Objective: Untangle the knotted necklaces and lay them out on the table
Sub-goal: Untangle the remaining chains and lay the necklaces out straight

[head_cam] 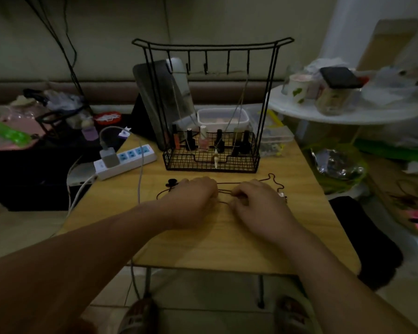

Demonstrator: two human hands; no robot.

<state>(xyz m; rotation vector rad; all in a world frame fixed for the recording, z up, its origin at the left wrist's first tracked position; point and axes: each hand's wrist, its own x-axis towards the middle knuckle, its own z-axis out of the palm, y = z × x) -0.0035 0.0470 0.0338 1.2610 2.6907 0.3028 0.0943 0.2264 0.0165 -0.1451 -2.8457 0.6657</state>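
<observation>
Fingers [237, 197] of your right hand [258, 204] curl, pinching the dark cord necklace [227, 183], which lies flat on the wooden table [215, 242] between your 2 hands, probably to loosen a knot. Your left hand [191, 201] seemingly anchors the cord (fingertips hidden, grip unclear).

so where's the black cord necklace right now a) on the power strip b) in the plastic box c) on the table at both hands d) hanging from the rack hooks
c: the black cord necklace lies on the table, strands running between the left hand and right hand.
</observation>
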